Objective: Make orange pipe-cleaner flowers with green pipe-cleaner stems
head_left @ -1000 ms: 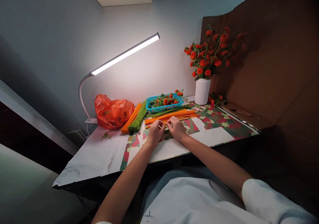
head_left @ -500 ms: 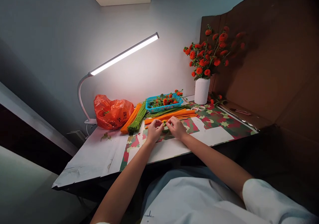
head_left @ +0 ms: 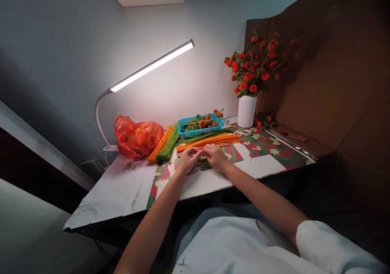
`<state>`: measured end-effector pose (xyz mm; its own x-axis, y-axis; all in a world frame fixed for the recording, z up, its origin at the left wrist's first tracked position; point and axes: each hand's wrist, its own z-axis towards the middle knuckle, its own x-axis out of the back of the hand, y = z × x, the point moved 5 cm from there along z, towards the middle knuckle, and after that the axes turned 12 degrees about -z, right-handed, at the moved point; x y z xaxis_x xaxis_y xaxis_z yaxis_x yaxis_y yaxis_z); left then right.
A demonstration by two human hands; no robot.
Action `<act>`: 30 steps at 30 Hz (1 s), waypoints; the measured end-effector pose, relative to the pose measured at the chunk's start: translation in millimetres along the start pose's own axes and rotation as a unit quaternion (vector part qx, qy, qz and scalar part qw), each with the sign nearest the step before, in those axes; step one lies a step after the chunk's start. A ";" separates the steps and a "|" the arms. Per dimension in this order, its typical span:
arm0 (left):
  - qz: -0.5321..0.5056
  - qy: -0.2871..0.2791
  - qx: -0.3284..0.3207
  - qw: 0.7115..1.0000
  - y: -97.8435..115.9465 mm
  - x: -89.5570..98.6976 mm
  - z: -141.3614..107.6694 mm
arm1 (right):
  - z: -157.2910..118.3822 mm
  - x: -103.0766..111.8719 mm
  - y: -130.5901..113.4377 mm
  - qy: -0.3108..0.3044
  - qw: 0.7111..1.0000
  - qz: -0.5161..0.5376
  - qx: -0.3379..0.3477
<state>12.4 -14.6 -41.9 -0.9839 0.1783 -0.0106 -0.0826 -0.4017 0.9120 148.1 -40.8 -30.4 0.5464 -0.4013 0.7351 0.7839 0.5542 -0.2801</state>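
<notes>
My left hand [head_left: 189, 160] and my right hand [head_left: 215, 157] meet fingertip to fingertip low over the near part of the table. Both are closed in a pinch around a small green pipe cleaner piece [head_left: 202, 158], mostly hidden by the fingers. Just beyond the hands lies a row of orange pipe cleaners [head_left: 224, 139], with green stems [head_left: 198, 139] behind it. To the left, an orange bundle [head_left: 160, 144] rests beside a green bundle of pipe cleaners [head_left: 168, 146].
A blue basket [head_left: 199, 133] holds orange flowers. A white ribbed vase [head_left: 247, 111] with orange flowers stands at the back right, near rolls of tape [head_left: 246, 132]. An orange plastic bag [head_left: 138, 138] sits left, beside a lit lamp [head_left: 152, 66]. Brown cardboard [head_left: 329, 83] walls the right side.
My fingers have closed further over the green piece, so less of it shows. The right hand's fingers have curled slightly down and left; everything else stays put.
</notes>
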 end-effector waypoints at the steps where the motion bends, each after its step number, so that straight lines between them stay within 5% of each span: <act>1: -0.008 -0.003 0.005 1.000 -0.2 0.1 0.2 | 0.0 0.2 0.9 0.004 1.000 0.003 -0.004; 7: -0.054 0.015 0.019 0.998 -1.5 2.7 1.0 | 0.1 3.7 6.7 0.039 0.997 0.037 -0.062; 18: 0.015 -0.030 -0.042 0.999 3.4 -2.0 0.8 | -4.0 -4.1 3.2 -0.020 0.996 0.004 -0.087; 30: 0.078 -0.072 -0.048 0.993 13.8 -3.8 -3.3 | -1.7 -0.6 2.1 -0.012 0.999 0.026 -0.039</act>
<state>14.4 -23.8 -30.7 -0.9536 0.2317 0.1925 0.0470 -0.5170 0.8547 149.9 -40.6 -32.5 0.5797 -0.3552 0.7334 0.7763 0.5144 -0.3645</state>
